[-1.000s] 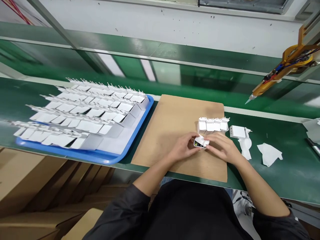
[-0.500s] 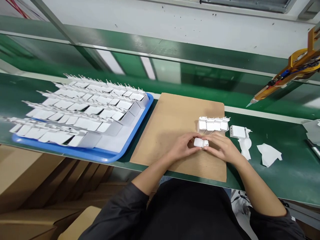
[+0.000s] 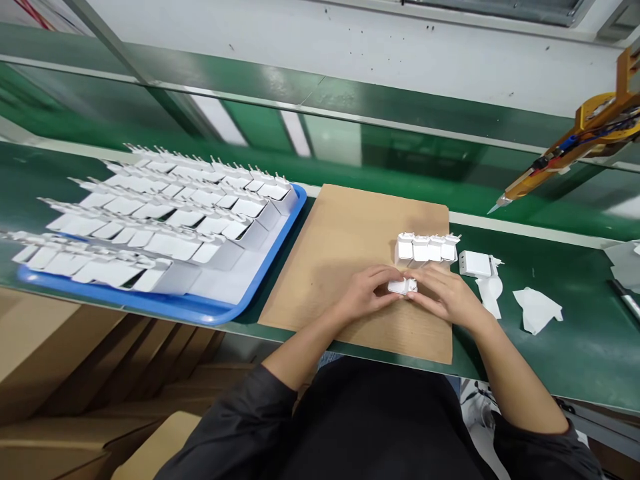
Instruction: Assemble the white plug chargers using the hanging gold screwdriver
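Observation:
Between the fingers of both hands is a small white plug charger (image 3: pixel 401 286), just above the cardboard sheet (image 3: pixel 315 280). My left hand (image 3: pixel 369 291) grips its left end with thumb and fingers. From the other side, my right hand (image 3: pixel 447 291) pinches the right end, where the prongs seem to be. Directly behind my hands stands a short row of white chargers (image 3: pixel 427 248) on the cardboard, prongs up. Another white charger (image 3: pixel 475 264) lies on the green bench just right of that row.
On the left, a blue tray (image 3: pixel 260 280) holds several rows of white chargers. Paper scraps (image 3: pixel 538 311) and a black marker (image 3: pixel 625 297) lie on the right of the green bench (image 3: pixel 590 347). An orange-yellow tool arm (image 3: pixel 560 163) hangs at upper right. Cardboard boxes (image 3: pixel 55 353) stand below left.
The charger in my hands has tilted slightly. Both hands stay in nearly the same place, and the view has shifted a little.

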The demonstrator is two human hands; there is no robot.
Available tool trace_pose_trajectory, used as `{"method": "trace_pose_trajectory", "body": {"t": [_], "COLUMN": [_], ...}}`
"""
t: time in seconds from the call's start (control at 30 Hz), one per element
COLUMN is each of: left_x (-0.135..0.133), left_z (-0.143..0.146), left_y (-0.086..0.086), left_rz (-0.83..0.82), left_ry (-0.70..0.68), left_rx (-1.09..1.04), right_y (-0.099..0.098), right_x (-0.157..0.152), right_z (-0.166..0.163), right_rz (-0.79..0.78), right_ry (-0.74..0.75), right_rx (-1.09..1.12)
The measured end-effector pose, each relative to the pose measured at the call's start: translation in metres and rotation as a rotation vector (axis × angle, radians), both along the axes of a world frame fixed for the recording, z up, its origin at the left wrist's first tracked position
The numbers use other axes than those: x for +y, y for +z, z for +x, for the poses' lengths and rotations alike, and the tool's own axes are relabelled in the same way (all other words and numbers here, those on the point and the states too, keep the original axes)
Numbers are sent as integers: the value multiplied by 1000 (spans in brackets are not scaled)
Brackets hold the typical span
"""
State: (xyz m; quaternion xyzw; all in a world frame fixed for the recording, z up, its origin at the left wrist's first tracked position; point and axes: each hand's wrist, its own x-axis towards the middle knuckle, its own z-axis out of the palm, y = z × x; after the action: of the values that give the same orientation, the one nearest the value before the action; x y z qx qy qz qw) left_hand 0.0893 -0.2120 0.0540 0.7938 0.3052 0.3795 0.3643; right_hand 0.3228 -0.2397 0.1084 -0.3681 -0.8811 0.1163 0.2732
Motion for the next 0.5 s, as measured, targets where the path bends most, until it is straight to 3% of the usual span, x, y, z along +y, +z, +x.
{"method": "trace_pose_trajectory", "body": {"t": [0.17,0.5], "left_x": [1,2], "left_z": [0,-2], "left_y": [-4,-7], "left_rz": [75,167], "left_ry": [-14,-47], "left_rx": [-33,13], "right_y": [0,-4], "right_x": [-1,-1], "right_z": [-1,6], "right_rz": [40,-50], "right_ry": [14,26], "right_rx": [-3,43]}}
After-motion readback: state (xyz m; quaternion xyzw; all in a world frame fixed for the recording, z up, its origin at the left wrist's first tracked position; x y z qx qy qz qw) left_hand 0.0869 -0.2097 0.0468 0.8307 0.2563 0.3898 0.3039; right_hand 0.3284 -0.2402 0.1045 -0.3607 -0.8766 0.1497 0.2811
